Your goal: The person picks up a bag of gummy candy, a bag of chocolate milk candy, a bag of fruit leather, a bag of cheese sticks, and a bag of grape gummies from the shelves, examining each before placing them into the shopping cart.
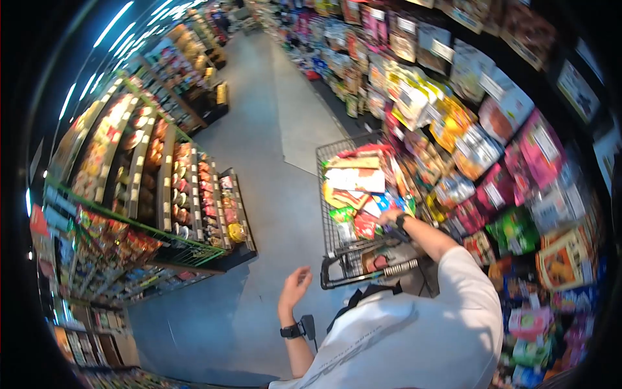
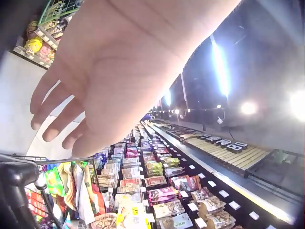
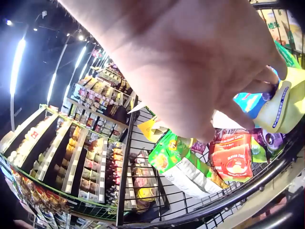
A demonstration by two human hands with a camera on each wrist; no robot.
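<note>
My right hand (image 1: 392, 217) is down inside a black wire shopping cart (image 1: 322, 194), among bags of snacks. In the right wrist view its fingers (image 3: 240, 117) reach to a yellow bag (image 3: 286, 105) and a blue bag (image 3: 250, 101); the bags partly hide the fingertips, so I cannot tell whether they grip one. Below that hand lie a red gummy candy bag (image 3: 232, 157) and a green-and-white bag (image 3: 186, 167). My left hand (image 1: 296, 286) hangs beside the cart's handle (image 1: 324, 272), apart from it, with loose fingers and nothing held.
Shelves of packaged snacks (image 1: 479, 149) line the right side, close to the cart. A tiered display rack (image 1: 139, 175) with a green wire edge stands to the left. Between them the grey aisle floor (image 1: 253, 117) runs ahead. More packets (image 1: 356, 172) fill the cart's far part.
</note>
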